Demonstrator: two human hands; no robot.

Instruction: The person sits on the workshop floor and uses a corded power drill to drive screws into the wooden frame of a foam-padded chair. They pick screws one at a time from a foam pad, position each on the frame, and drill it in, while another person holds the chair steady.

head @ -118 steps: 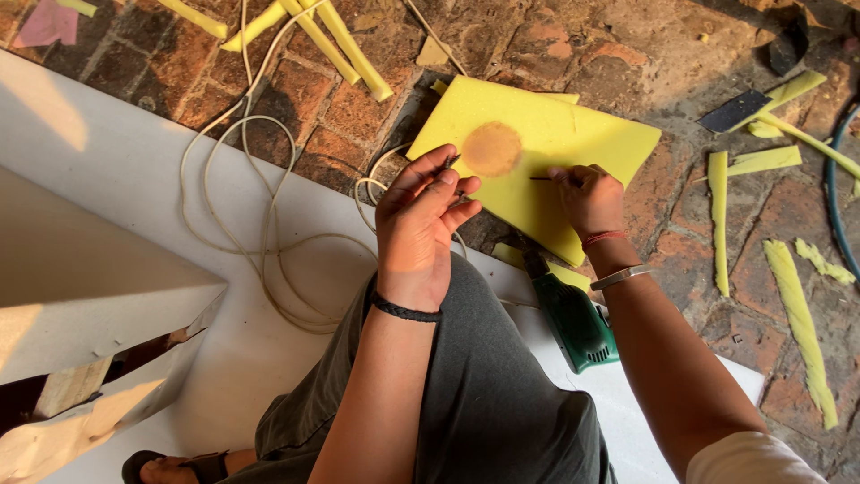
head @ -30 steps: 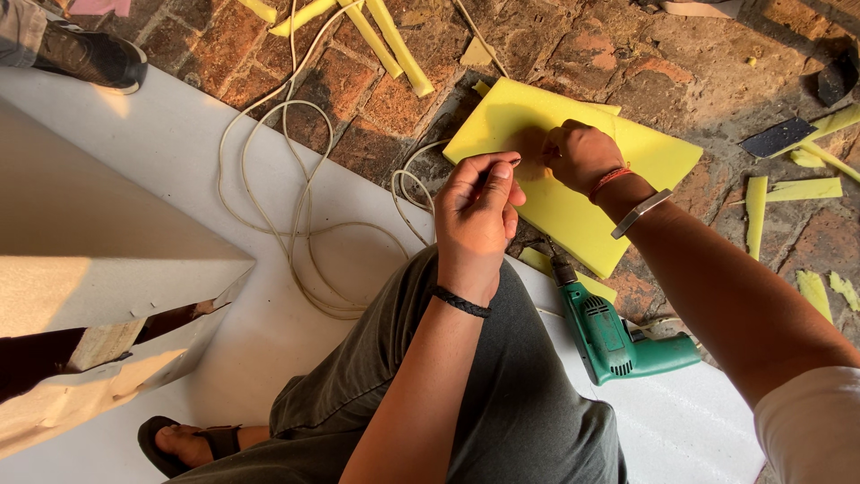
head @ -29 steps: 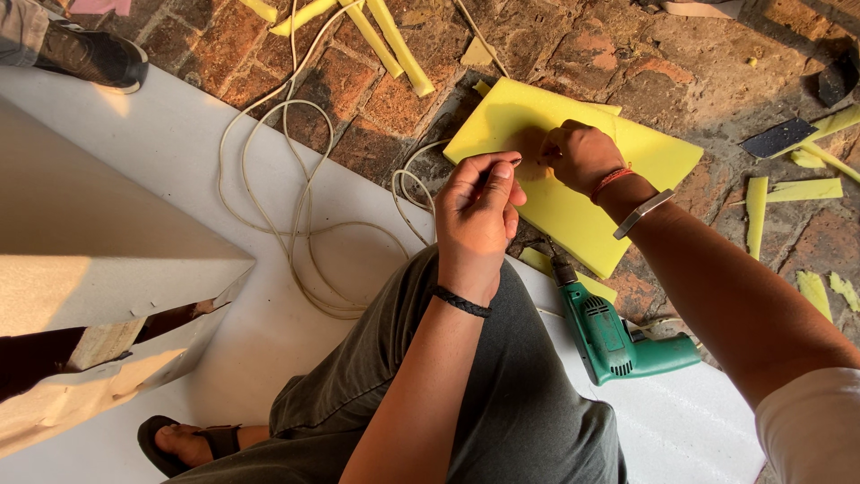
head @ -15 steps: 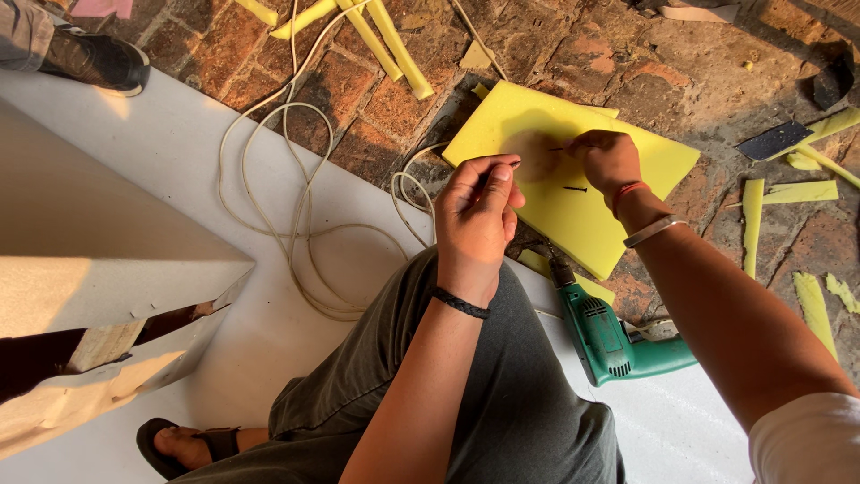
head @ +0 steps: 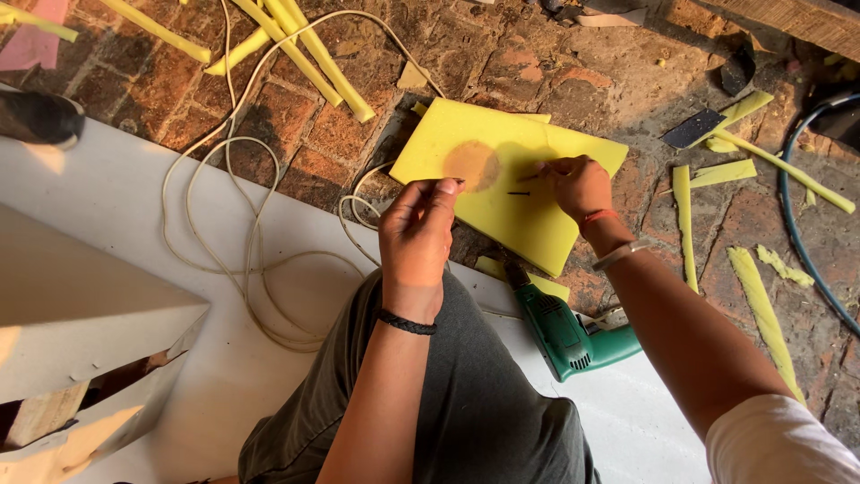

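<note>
The right hand point(head: 580, 184) reaches out over the yellow foam sheet point(head: 528, 224), knuckles up, fingers curled together and pinched on something small and dark at the fingertips; what it is cannot be told. Near that hand a short dark screw point(head: 519, 193) lies on the foam, beside a round brownish stain point(head: 472, 165). The left hand point(head: 417, 235) is raised over the knee, back toward the camera, thumb and fingers drawn together as if pinching; whether they grip anything cannot be told.

The foam sheet is thick, soft-edged and roughly rectangular, lying tilted on the rough brick floor point(head: 296, 116) just beyond the far edge of the smooth white board point(head: 134, 215). A green electric drill point(head: 564, 332) rests on that board beside the right forearm. A pale cord point(head: 242, 224) loops across board and bricks, and yellow foam strips point(head: 313, 54) lie scattered about.
</note>
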